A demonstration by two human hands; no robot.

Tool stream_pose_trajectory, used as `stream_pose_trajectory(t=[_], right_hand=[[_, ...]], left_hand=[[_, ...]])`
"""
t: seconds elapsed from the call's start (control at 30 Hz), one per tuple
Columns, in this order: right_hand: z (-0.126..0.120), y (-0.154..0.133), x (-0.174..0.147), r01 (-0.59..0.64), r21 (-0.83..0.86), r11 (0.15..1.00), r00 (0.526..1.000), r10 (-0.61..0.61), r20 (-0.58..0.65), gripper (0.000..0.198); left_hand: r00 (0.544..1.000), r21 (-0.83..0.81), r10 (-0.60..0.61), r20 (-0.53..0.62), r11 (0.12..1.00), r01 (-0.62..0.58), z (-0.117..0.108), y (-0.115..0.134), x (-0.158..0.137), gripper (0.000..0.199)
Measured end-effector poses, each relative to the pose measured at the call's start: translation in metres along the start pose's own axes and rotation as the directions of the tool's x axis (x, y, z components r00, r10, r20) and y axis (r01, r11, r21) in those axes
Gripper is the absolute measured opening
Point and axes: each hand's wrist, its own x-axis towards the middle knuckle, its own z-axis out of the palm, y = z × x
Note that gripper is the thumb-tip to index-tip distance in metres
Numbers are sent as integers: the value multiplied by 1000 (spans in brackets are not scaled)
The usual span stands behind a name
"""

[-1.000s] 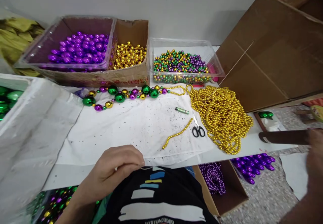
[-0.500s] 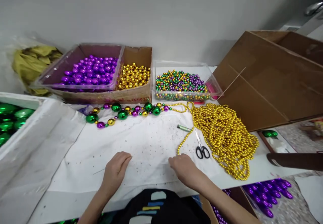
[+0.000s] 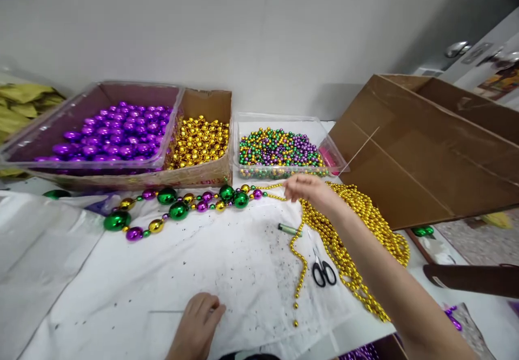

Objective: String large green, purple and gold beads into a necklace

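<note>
My left hand (image 3: 198,319) is low over the white cloth (image 3: 133,290), fingers curled in. A thin needle-like wire (image 3: 166,312) sticks out from it to the left. My right hand (image 3: 310,190) is over the gold bead string beside the small-bead bin, fingers loosely bent and partly stretched to the left; no held thing shows in it. To its left lies a necklace (image 3: 178,211) of green, purple and gold balls. Below are a green tube-shaped tool (image 3: 288,229), black-handled scissors (image 3: 323,273) and a loose gold bead strand (image 3: 303,271). Behind my forearm spreads a heap of gold bead strings (image 3: 367,214).
Along the wall stand a clear bin (image 3: 172,117) of purple balls, a cardboard box (image 3: 206,100) of gold balls and a clear bin (image 3: 279,170) of small mixed beads. A large tilted carton (image 3: 421,154) is at the right, with a dark brown bar (image 3: 466,279) near the table edge.
My right hand has moved up and forward from the loose strand's end to the necklace's gold string. The strand's end now lies free on the cloth. The view has shifted.
</note>
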Motion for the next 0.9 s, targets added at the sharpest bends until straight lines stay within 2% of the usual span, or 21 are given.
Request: stream_pose_trajectory(t=[0.07, 0.13, 0.2, 0.27, 0.33, 0.43, 0.57, 0.67, 0.77, 0.9], right_hand=[[-29, 0, 48, -15, -59, 998, 982, 4, -190, 19], [-48, 5, 95, -184, -310, 933, 924, 56, -378, 16], [-58, 15, 136, -271, -399, 876, 897, 80, -435, 17], [-62, 26, 170, -329, -476, 815, 886, 92, -455, 17], [-62, 36, 197, -367, -561, 742, 886, 96, -453, 18], [-57, 49, 228, -392, -673, 627, 900, 109, -423, 31], [-50, 57, 253, -394, -753, 527, 915, 147, -376, 59], [-52, 61, 258, -378, -762, 526, 925, 180, -334, 57], [-59, 63, 250, -357, -729, 584, 934, 201, -296, 38], [-72, 61, 229, -348, -589, 729, 937, 246, -249, 17]], left_hand=[[999, 7, 35, 42, 999, -35, -2, -2, 4, 29], [997, 1, 66, 47, 998, -66, -5, -6, 9, 22], [998, -5, 51, 32, 999, -51, -11, -16, 14, 16], [1000, 4, -26, 9, 1000, 26, -20, -32, 17, 18], [986, 35, -165, -15, 986, 165, -31, -54, 17, 22], [931, 63, -362, -42, 929, 364, -47, -83, 18, 21], [860, -6, -508, -34, 861, 509, -55, -98, 31, 21], [844, -65, -536, -22, 843, 533, -51, -93, 47, 20], [856, -112, -517, -13, 852, 512, -46, -85, 59, 18], [868, -153, -497, -4, 858, 490, -45, -80, 67, 16]])
